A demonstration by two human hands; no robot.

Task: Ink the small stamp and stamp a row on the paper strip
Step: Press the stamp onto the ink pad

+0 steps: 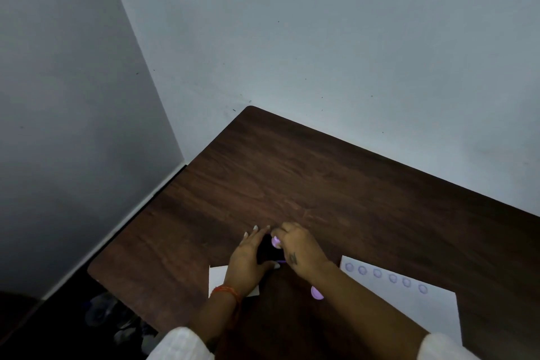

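**Stamp back at the ink, six prints on the strip**

Stamp — a small lilac piece — sits pinched in the fingers of the right hand, low in the middle of the frame, over a dark shape between the two hands. That dark shape looks like the ink pad, though it is too shadowed to be sure, and whether it lies open I cannot tell. The left hand curves around its left side, fingers spread and not closed on anything I can make out; it seems to be steadying the pad.

My reading is that this is the inking step — a re-ink partway through the row. The paper strip lies at the lower right of the frame, well apart from the stamp, and already carries six pale round prints along its upper edge, running left to right with unstamped paper beyond the last one.

Next, I would judge, the stamp must be carried across to the strip and pressed just past the last print, kept in line with the others.

A second lilac piece shows beside the right forearm, perhaps a cap. A white card lies on the tabletop under the left wrist.
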